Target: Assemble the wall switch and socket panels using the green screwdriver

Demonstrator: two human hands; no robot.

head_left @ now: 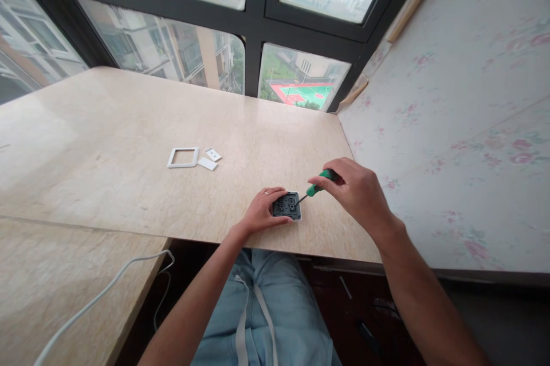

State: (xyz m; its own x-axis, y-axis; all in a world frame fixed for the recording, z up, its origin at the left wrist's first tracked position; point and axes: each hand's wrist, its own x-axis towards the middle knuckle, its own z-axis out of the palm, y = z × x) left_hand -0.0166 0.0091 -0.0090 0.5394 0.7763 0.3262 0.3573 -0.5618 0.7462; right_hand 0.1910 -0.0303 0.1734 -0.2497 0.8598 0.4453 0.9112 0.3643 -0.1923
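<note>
A small grey switch module (287,206) lies near the front edge of the beige marble sill (129,125). My left hand (262,211) is closed on its left side and holds it down. My right hand (354,185) is wrapped round a green-handled screwdriver (320,183), whose tip touches the module's right part. Farther back on the sill lie a white square frame (183,157) and two small white rocker covers (209,159), all apart from my hands.
Dark-framed windows (253,22) run along the sill's back. A floral-papered wall (455,125) closes the right side. A white cable (98,297) crosses a lower marble ledge at the left. My jeans-clad lap (266,309) is below the sill's edge.
</note>
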